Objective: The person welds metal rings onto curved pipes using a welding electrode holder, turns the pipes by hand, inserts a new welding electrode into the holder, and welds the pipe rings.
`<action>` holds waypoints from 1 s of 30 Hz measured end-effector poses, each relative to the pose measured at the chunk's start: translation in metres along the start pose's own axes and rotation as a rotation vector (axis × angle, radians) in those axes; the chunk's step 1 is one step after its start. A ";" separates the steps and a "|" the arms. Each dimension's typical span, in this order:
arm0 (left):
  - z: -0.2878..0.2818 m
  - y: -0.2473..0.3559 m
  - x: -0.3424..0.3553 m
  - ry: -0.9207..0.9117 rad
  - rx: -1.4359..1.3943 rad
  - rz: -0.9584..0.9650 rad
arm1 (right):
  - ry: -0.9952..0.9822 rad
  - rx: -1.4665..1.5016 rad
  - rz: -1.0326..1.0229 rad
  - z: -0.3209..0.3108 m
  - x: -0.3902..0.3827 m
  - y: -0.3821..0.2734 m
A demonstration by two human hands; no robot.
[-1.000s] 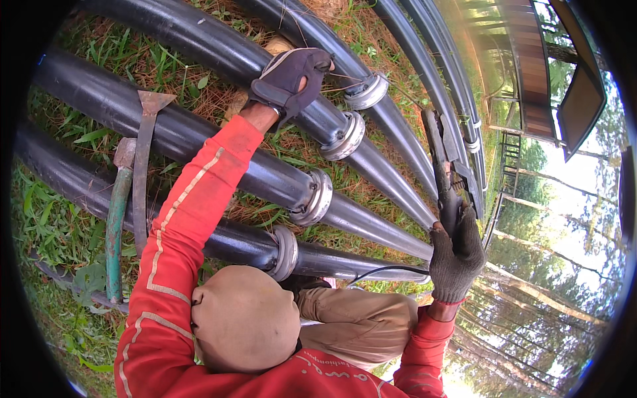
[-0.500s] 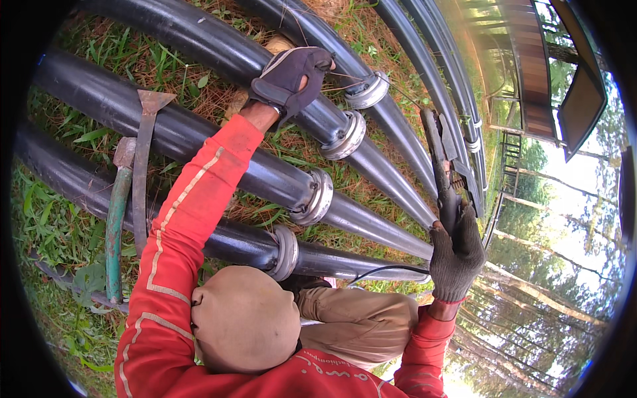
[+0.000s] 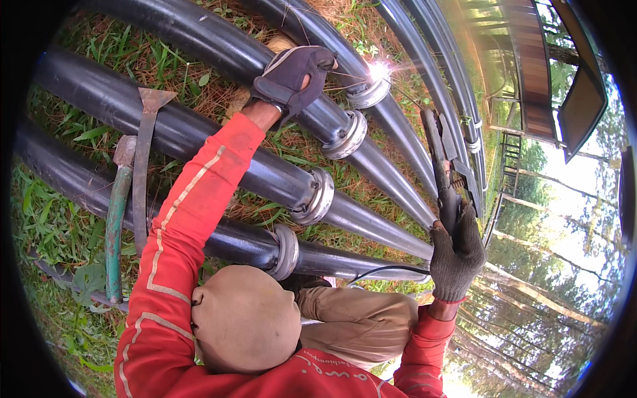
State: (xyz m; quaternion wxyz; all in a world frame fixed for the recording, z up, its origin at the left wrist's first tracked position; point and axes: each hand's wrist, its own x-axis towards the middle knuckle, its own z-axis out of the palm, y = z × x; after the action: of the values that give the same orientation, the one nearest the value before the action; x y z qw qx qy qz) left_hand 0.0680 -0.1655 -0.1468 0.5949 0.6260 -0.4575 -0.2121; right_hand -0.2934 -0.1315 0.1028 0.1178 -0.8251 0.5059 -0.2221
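Note:
My right hand [image 3: 459, 255], in a grey knit glove, grips a dark welding electrode holder [image 3: 438, 152]. From its jaws a thin electrode [image 3: 409, 96] reaches toward a pale flange ring [image 3: 369, 99] around a black pipe [image 3: 318, 40]. A bright welding arc [image 3: 379, 71] burns at the top edge of that ring. My left hand [image 3: 292, 79], in a dark padded glove, lies over the neighbouring black pipe [image 3: 225, 56], left of the arc. Its fingers are curled closed; a thin wire-like line shows near the fingertips, but what they hold is unclear.
Several more black pipes with flange rings [image 3: 314, 197] run side by side over grass. A green-handled hammer [image 3: 118, 219] and a flat metal bar with a flared end [image 3: 144, 152] lean on the pipes at left. A dark cable [image 3: 385, 268] crosses near my knee [image 3: 245, 318].
A bright arc with a little smoke has appeared at the flange ring, where earlier there was none. Both hands and the electrode holder have hardly moved.

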 end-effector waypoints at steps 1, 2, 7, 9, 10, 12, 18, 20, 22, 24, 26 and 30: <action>0.000 -0.004 -0.001 0.015 -0.029 0.004 | -0.019 -0.024 -0.009 -0.001 0.001 -0.002; 0.000 -0.003 0.000 0.015 -0.030 0.004 | -0.036 -0.053 -0.016 -0.002 0.001 -0.003; -0.003 0.014 0.001 -0.017 0.023 -0.051 | -0.014 -0.054 -0.025 -0.002 0.000 -0.003; -0.004 0.005 0.003 -0.037 0.021 -0.062 | -0.015 -0.032 -0.006 0.000 -0.001 -0.006; -0.003 0.000 0.003 -0.057 0.016 -0.070 | 0.009 -0.011 0.023 0.000 -0.002 -0.008; 0.002 -0.005 0.003 -0.025 -0.014 -0.050 | 0.032 0.004 0.054 -0.002 -0.004 -0.009; 0.004 -0.009 0.004 0.017 -0.030 0.009 | 0.031 -0.071 0.001 -0.008 -0.009 -0.005; 0.001 -0.005 0.004 0.013 0.004 0.021 | 0.018 -0.021 0.080 -0.008 -0.011 -0.007; 0.000 0.003 0.004 -0.018 -0.022 -0.056 | 0.017 -0.036 0.067 -0.009 -0.010 -0.008; -0.002 0.002 0.003 -0.023 -0.033 -0.056 | 0.015 -0.044 0.056 -0.007 -0.009 -0.009; -0.004 0.002 0.002 -0.028 -0.046 -0.056 | 0.009 -0.054 -0.009 -0.004 -0.006 -0.008; -0.002 -0.001 0.002 -0.027 -0.042 -0.040 | -0.049 -0.188 -0.152 -0.004 0.002 -0.010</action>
State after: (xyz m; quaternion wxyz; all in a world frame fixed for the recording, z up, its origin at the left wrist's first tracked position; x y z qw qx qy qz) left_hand 0.0713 -0.1657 -0.1469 0.5970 0.6196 -0.4483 -0.2421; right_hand -0.2867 -0.1284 0.1108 0.0349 -0.8736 0.4576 -0.1618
